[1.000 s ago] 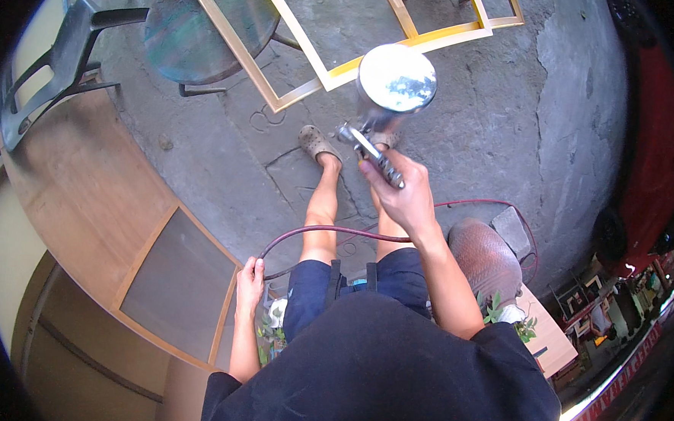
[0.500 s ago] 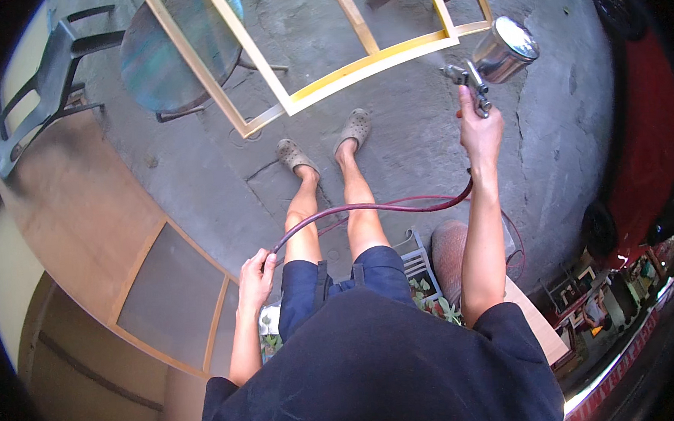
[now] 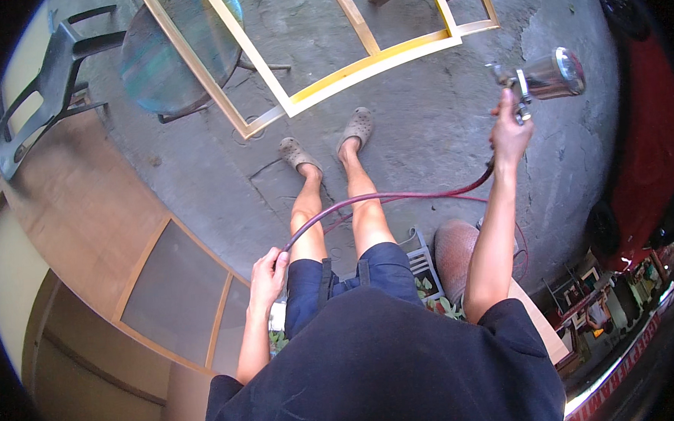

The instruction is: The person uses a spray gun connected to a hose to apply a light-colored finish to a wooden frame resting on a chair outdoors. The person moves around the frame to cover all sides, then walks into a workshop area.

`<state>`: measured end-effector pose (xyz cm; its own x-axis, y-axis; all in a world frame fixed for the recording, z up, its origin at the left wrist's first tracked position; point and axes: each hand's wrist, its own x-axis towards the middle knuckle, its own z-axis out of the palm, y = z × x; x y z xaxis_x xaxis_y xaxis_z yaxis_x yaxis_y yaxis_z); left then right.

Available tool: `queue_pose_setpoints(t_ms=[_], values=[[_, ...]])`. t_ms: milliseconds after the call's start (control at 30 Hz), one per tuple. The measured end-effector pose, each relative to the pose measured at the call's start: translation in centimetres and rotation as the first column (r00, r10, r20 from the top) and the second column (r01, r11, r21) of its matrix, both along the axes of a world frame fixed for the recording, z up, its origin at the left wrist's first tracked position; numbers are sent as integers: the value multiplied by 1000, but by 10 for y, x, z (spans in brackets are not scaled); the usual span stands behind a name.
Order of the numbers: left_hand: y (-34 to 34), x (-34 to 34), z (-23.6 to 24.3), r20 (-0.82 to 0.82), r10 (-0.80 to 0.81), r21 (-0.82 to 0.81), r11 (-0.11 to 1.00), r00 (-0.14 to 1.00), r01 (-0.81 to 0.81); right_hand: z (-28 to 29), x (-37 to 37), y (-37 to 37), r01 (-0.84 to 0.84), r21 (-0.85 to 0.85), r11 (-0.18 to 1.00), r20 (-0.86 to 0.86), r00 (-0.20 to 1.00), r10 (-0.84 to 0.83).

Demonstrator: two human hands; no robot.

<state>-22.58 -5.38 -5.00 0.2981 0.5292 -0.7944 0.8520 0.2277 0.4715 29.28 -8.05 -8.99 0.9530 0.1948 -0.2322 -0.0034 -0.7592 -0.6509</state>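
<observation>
A metal spray gun (image 3: 525, 86) with a shiny silver cup is gripped in my right hand (image 3: 511, 134), held out at the upper right. Its nozzle points left, beyond the right end of a wooden frame (image 3: 375, 65) with pale and yellow edges. A dark red hose (image 3: 359, 199) runs from the gun's handle in an arc across my legs. My left hand (image 3: 268, 279) is closed around that hose near my left thigh. The gun and the frame are apart. The frame's far part runs out of view at the top.
Left of the frame stand a round blue-green table (image 3: 180, 58) and a grey plastic chair (image 3: 56, 88). A wooden panel with grey insets (image 3: 185, 291) lines my left side. A red vehicle (image 3: 646, 141) is at the far right. A rounded reddish object (image 3: 455, 258) and potted plants sit close by.
My right hand has swung the spray gun to the right and slightly down, away from the frame's corner. The cup has tilted toward horizontal. My left hand has shifted slightly right with the hose.
</observation>
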Motion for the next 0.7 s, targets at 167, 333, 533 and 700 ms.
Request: queue_pose_setpoints(t_ms=[167, 333, 533, 700], values=[[-3, -64, 2, -140, 84, -22, 996, 987, -88, 3, -111, -1, -268, 74, 961, -183, 943, 277], [-8, -107, 21, -262, 131, -26, 989, 956, -143, 24, -200, 15, -503, 214, 837, -264, 795, 546], [-18, -122, 26, -323, 60, -42, 996, 944, -78, 25, -226, 11, -636, 363, 681, -228, 648, 727], [-33, -97, 26, -162, 151, 18, 989, 975, -150, 26, -168, 17, -566, 215, 796, -218, 767, 604]])
